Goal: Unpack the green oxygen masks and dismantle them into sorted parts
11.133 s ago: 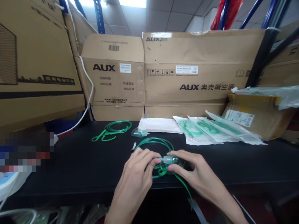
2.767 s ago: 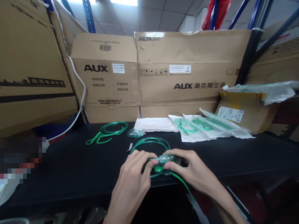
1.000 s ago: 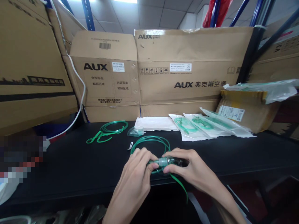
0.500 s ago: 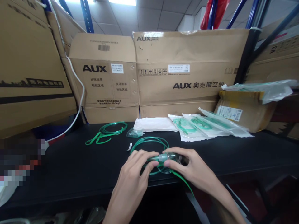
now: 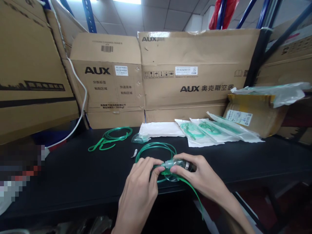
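Note:
Just above the table's front edge, my right hand [image 5: 201, 172] grips a clear green-tinted oxygen mask [image 5: 180, 163] between thumb and fingers, its pale connector facing left. The thumb and fingertips of my left hand [image 5: 141, 182] pinch the end of the green tubing [image 5: 157, 144] at that connector. Whether the tube is fully seated on it I cannot tell. Loops of this tubing lie on the table behind my left fingers. A bright green strap [image 5: 195, 190] hangs from the mask over the table edge.
On the black table [image 5: 73, 175], another coil of green tubing with a strap [image 5: 118, 133] lies left, beside a second clear mask [image 5: 140, 138]. A white packet [image 5: 162, 130] and several bagged sets [image 5: 207, 128] lie behind. Cardboard boxes [image 5: 185, 81] wall the back; a small carton [image 5: 255, 113] stands right.
My left fingertips have shifted slightly left and closed into a tighter pinch, uncovering more of the mask's connector. The strap's end hangs lower. The right hand keeps its grip.

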Action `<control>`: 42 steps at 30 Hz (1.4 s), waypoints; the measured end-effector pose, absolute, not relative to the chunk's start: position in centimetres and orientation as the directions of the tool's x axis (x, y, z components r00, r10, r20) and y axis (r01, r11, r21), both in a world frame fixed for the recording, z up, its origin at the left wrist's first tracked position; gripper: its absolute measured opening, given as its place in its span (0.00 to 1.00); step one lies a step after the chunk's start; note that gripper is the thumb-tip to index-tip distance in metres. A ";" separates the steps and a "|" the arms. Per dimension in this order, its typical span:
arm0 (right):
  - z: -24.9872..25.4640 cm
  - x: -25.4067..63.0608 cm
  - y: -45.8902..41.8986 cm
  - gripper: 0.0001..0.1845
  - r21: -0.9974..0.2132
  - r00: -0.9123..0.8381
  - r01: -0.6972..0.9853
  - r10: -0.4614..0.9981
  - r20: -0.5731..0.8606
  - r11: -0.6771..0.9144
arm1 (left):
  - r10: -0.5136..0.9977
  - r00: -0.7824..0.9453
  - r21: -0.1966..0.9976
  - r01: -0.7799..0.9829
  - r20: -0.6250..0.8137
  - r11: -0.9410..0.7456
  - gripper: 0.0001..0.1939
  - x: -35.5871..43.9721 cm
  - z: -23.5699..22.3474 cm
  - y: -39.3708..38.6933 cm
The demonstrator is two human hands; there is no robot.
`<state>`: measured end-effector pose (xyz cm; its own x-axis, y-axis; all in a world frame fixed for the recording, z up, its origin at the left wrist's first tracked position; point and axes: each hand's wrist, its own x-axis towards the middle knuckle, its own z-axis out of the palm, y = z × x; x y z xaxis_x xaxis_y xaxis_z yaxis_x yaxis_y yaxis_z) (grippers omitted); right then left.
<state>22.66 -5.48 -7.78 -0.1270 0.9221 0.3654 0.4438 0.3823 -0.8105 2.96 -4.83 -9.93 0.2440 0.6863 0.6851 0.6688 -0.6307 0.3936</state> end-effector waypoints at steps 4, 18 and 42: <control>-7.8 22.7 -5.5 0.12 -0.804 -0.125 0.445 0.916 0.380 0.395 | 0.640 0.257 0.344 0.670 0.725 -0.658 0.09 3.3 -10.1 -5.0; -8.0 22.7 -5.4 0.13 -0.800 -0.125 0.452 0.916 0.382 0.395 | 0.559 0.294 0.244 0.677 0.775 -0.694 0.09 3.6 -10.1 -4.8; -7.9 24.6 -6.3 0.13 -0.572 -0.229 0.576 0.788 0.572 0.584 | 0.676 0.348 0.359 0.643 0.649 -0.677 0.10 1.8 -9.9 -5.2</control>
